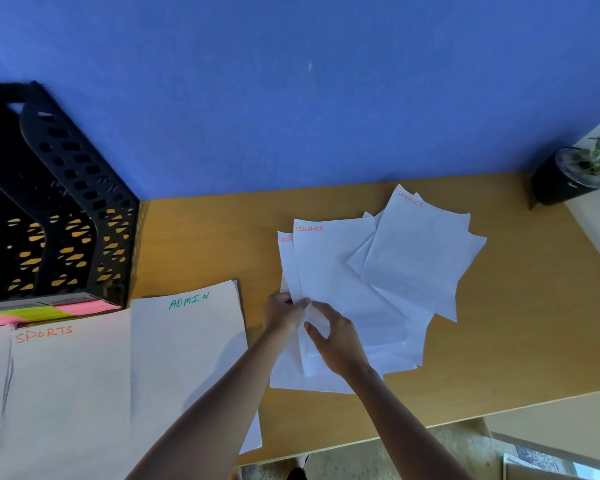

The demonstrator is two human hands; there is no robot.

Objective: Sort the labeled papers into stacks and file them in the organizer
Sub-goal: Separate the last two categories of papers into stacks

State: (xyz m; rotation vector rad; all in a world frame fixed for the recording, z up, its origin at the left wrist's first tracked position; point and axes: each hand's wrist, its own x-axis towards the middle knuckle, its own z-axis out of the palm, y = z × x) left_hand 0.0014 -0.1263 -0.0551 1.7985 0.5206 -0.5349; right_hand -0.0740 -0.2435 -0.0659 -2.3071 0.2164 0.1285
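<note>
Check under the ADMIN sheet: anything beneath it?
A white sheet's corner sticks out below the ADMIN sheet at its lower right, and a dark edge shows along its top right. How many sheets lie beneath, and their labels, is covered.

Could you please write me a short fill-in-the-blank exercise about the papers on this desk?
1. The loose sheets under both hands are labeled ____.
2. The stack nearest those sheets is labeled ____.
3. The stack left of that one is labeled ____.
4. The organizer is colored ____.

Missing words: FINANCE; ADMIN; SPORTS; black
</note>
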